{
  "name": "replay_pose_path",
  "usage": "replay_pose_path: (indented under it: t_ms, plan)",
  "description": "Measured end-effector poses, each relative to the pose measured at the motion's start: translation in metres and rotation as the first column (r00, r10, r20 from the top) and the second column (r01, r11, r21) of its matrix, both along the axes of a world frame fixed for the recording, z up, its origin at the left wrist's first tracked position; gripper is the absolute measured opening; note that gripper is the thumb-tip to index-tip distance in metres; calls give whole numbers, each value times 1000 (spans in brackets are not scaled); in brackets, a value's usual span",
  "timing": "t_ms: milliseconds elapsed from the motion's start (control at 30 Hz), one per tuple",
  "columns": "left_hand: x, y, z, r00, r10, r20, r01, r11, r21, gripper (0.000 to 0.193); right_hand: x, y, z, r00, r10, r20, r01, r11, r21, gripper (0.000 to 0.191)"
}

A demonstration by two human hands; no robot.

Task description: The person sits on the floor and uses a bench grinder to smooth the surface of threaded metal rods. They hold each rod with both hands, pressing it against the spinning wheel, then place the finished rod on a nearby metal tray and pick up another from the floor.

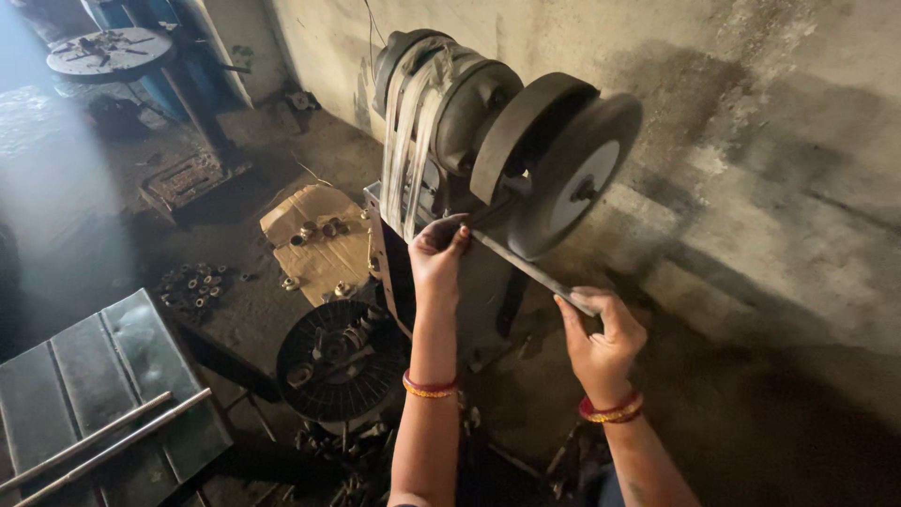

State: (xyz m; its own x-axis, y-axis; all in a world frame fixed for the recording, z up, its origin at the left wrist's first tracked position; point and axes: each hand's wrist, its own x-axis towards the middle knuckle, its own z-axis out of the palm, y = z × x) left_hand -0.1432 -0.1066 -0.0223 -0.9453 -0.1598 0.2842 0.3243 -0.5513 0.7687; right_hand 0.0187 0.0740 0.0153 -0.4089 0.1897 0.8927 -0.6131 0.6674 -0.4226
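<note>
Both grips on metal strip (535, 272), grinding wheel (572, 178) above, belt (408, 141) beside

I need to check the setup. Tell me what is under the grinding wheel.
Under the grinding wheel runs a thin metal strip, held by the left hand and right hand. Below lies dark floor. The strip's left end is covered by the left hand.

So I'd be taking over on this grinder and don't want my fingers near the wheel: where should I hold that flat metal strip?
Hold the metal strip at its two ends, as the left hand and right hand do, coming from below. It slants under the grinding wheel, so only the ends lie free of the wheel.
</note>
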Motion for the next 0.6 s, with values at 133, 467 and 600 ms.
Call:
replay_pose_path:
  t_ms: [133,467,600]
  plan:
    - [-13,-11,-5,998,63,-3,-63,998,-22,19,-14,-7,0,1000,13,26,-13,1000,-6,23]
    - [-22,-12,-10,999,31,-28,-28,995,92,21,-16,-13,2,999,4,36,-5,999,32,23]
    - [-10,0,-13,999,14,-35,-14,1000,-4,15,2,0,6,998,-68,-3,67,990,122,24]
